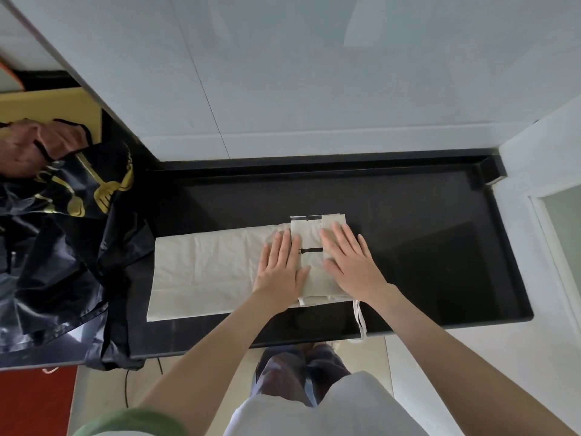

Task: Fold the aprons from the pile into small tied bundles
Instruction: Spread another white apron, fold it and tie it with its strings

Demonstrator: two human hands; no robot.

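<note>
A cream apron (213,269), folded into a long strip, lies on the black countertop (424,234) with its long axis running left to right, roughly parallel to the counter's near edge. Its right end is folded back over itself into a thicker, narrower stack, where a small black printed mark (311,250) shows between the hands; it is too small to read. Both hands are spread flat, palms down, gripping nothing: the left hand (281,265) presses on the strip just left of the folded stack, the right hand (352,262) on the stack's right part, thumbs pointing toward each other. A cream tie strap (361,319) trails from the apron's near right corner and hangs over the counter's front edge. To the right of the apron the black surface is bare up to its raised rim; behind it there is a bare band before the white wall. On the left, a heap of black aprons with gold print (63,221) crowds the counter, touching or nearly touching the strip's left end and drooping over the front edge
</note>
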